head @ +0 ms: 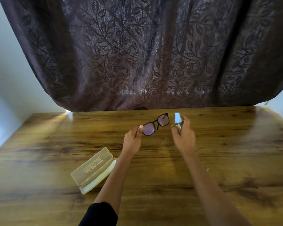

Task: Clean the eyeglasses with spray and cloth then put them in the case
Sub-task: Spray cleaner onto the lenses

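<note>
— What is around the hands?

— The largest thing is a dark curtain (pixel 145 54) with a leaf pattern, hanging behind the far edge of the wooden tabletop (pixel 227 152). On the tabletop a pale, see-through case (pixel 91 168) lies open, lid back. The left forearm passes just beside its right end, and a black sleeve (pixel 100 214) shows at the bottom edge.

— And the eyeglasses?

— The black-framed eyeglasses (pixel 155 124) are over the far part of the tabletop, tilted, with the right lens higher. The spray bottle (pixel 178 122) is just beside them on the right, and fingers hide much of its body.

— The hands?

— The left hand (pixel 132 141) pinches the outer rim of the lower lens, thumb on top. The right hand (pixel 185 136) curls round the bottle, whose white nozzle stands clear above the fingers.
</note>
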Demonstrator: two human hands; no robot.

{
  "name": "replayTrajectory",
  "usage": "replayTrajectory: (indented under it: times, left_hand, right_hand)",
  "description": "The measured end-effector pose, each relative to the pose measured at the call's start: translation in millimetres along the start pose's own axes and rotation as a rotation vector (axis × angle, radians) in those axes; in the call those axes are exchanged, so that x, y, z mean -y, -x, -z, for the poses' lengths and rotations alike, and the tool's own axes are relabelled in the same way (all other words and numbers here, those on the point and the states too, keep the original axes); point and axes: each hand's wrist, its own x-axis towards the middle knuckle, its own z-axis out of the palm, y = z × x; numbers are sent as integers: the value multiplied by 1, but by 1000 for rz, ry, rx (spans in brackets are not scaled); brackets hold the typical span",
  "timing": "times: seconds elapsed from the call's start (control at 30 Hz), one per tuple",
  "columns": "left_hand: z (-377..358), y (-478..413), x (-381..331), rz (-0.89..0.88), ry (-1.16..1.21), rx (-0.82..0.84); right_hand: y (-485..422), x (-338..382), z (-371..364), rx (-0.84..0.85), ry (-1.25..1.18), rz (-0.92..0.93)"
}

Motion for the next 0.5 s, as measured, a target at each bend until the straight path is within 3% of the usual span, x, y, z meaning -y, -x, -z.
replayTrajectory:
  times: [0.27,0.5]
  left_hand:
    - [0,2,3,-9,-24,29]
    - [2,3,6,-12,-1,34]
  right_hand:
    - [9,-21,-6,-102,-8,-185]
    - [20,-32,-9,-39,9,-340]
